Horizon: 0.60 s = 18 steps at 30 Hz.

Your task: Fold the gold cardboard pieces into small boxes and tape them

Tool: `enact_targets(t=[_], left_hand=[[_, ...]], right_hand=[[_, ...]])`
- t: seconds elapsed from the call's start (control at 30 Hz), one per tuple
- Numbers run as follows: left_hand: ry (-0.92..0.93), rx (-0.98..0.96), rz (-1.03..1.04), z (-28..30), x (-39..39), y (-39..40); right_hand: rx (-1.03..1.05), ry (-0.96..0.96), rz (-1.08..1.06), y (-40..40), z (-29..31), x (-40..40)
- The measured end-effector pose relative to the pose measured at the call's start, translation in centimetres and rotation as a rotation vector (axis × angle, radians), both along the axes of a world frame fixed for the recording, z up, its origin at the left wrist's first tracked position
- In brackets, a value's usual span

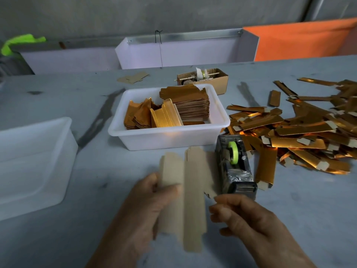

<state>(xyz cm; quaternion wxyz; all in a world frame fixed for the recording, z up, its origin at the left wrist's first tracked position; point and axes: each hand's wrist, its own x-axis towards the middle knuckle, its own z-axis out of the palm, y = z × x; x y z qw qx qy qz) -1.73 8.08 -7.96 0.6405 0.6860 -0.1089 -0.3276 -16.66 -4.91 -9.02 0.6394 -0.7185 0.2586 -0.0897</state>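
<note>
Cardboard piece (193, 200) up over the desk (289, 209), plain side showing, left hand (146, 206) fingers pinching its left edge. Right hand (243, 217) fingers curled at the right flap, tape dispenser (234, 167) just beside.

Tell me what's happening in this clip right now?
A person holds an unfolded cardboard piece, plain side up, in the left hand, with the right hand pinching its right edge. A tape dispenser sits beside it. A white bin holds flat gold blanks, and a pile of folded gold pieces lies to the right.
</note>
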Motion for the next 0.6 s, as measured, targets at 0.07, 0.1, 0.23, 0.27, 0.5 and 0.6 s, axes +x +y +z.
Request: enact_targets(t=[0.07, 0.1, 0.23, 0.27, 0.5, 0.6], left_hand=[[0.0, -0.048, -0.094, -0.1, -1.1, -0.5], [-0.051, -0.041, -0.103, -0.3, -1.5, -0.8], [-0.251, 0.022, -0.023, -0.6, -2.3, -1.8], [-0.299, 0.042, -0.007, -0.6, -2.4, -1.9], [-0.319, 0.02, -0.024, -0.5, -3.7, -2.5], [-0.311, -0.002, 0.015, -0.6, -4.2, -2.9]], right_hand=[[0.135, -0.025, 0.052, 0.4, 0.3, 0.5], [0.183, -0.046, 0.062, 0.6, 0.6, 0.8], [0.291, -0.11, 0.02, 0.7, 1.2, 0.9], [0.313, -0.107, -0.001, 0.6, 1.3, 0.9], [-0.073, -0.134, -0.236, 0.7, 0.2, 1.1], [-0.26, -0.261, -0.209, 1.5, 0.3, 1.1]])
